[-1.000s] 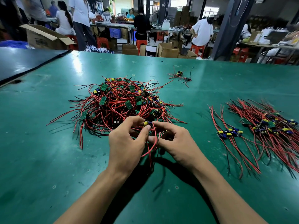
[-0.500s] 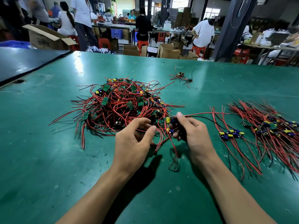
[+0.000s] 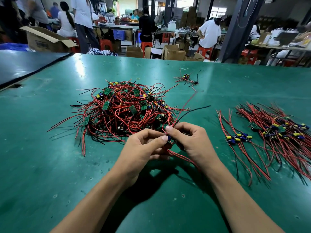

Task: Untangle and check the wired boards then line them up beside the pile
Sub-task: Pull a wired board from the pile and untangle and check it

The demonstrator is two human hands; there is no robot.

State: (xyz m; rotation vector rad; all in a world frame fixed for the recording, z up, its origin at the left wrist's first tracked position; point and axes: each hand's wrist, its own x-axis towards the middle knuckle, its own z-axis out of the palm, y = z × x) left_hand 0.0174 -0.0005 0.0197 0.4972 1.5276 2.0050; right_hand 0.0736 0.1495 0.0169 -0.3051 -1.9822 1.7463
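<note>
A tangled pile of small green boards (image 3: pixel 124 110) with red and black wires lies on the green table (image 3: pixel 42 165), just beyond my hands. My left hand (image 3: pixel 143 145) and my right hand (image 3: pixel 188 140) meet over the table and pinch one wired board (image 3: pixel 169 138) between thumbs and fingers. Most of that board is hidden; a blue part shows. Its red and black wires rise up and to the right, and more red wires trail under my right wrist. To the right, sorted boards (image 3: pixel 276 130) lie lined up with wires fanned toward me.
A stray wired board (image 3: pixel 186 76) lies further back on the table. A dark mat (image 3: pixel 25 66) covers the far left. Beyond the table's far edge stand cardboard boxes (image 3: pixel 173 52), red stools and several people working at benches.
My right hand had swung right with the board half a second ago. Now it is back beside my left hand, and both hands pinch the board, its wires pointing up and right.
</note>
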